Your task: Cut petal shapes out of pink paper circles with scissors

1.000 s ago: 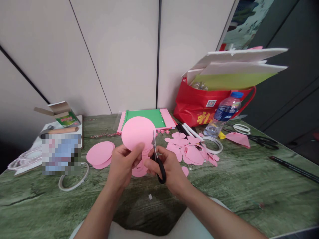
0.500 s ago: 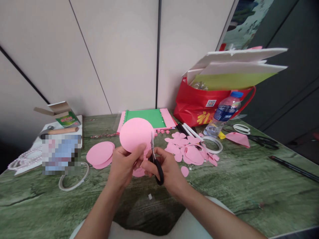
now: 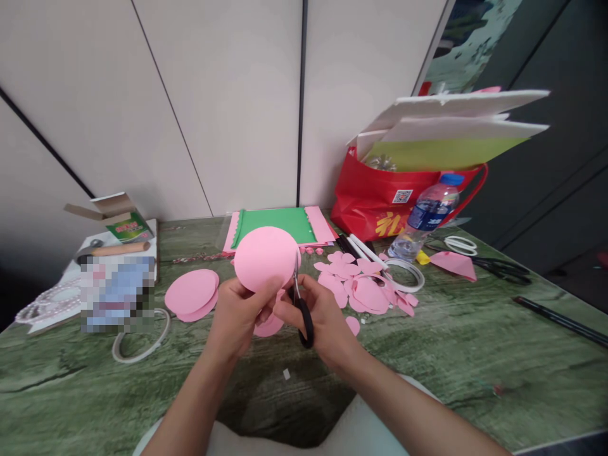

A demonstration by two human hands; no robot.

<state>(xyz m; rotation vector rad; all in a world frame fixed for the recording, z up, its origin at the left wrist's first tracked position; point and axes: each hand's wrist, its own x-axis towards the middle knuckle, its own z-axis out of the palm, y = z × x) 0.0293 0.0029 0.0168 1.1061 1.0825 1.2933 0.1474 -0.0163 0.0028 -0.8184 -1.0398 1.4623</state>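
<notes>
A pink paper circle (image 3: 266, 256) is pinched at its lower edge between the thumb and fingers of my left hand (image 3: 240, 313). Black-handled scissors (image 3: 306, 322) sit in my right hand (image 3: 325, 316), their blades upright along the circle's right edge. My fingers hide part of the handles. Below the held paper, more pink paper (image 3: 269, 325) lies on the table, partly covered by my hands. Left of my left hand rests a small pile of pink paper circles (image 3: 190, 292). Pink flower-shaped cutouts and scraps (image 3: 370, 294) lie right of my right hand.
A red bag (image 3: 365, 190) holding white boards and a water bottle (image 3: 422, 218) stand at the back right. White tape rolls (image 3: 420, 278) lie on the table (image 3: 451, 373). Behind my hands is a green sheet (image 3: 280, 218); an opened box (image 3: 127, 225) is far left.
Both hands shift slightly left with the circle and scissors, then back right. The scissor blades stay at the circle's right edge. Things on the table stay put.
</notes>
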